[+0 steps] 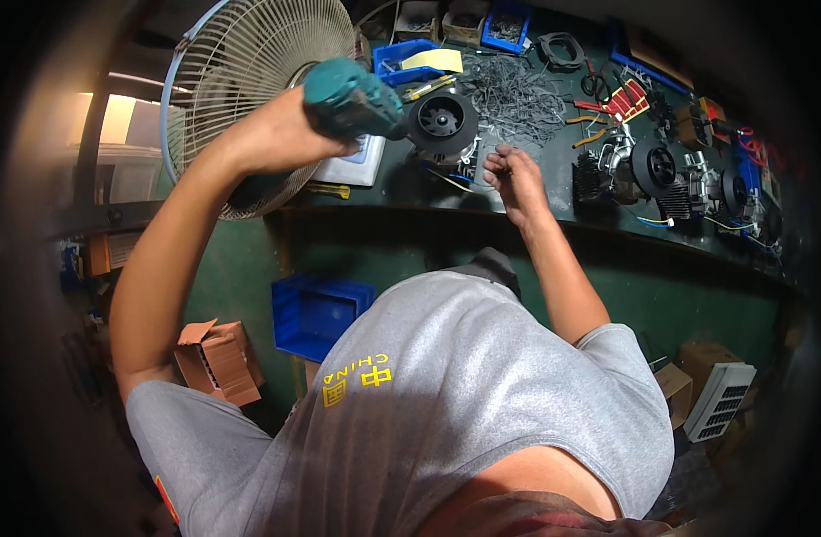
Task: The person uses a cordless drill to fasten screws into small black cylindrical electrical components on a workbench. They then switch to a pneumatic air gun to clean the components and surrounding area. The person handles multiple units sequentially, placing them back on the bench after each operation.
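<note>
My left hand [281,132] is wrapped round a teal cordless drill [350,97], held up in front of the fan. The drill's front end points right, towards a small motor unit with a round black fan wheel [443,123]. That unit stands on the dark workbench [401,190], with thin wires at its base. Just right of it is my right hand [518,183], its fingers curled in with the tips close together. Whatever those fingers may hold is too small to make out. Behind the unit lies a spread heap of small dark metal parts [513,97].
A large caged fan [249,67] stands at the left. Similar motor units [652,167] line the bench's right side, near orange-handled pliers [590,137] and black scissors [595,83]. A blue bin [401,61] sits behind; a blue crate [316,313] is below the bench.
</note>
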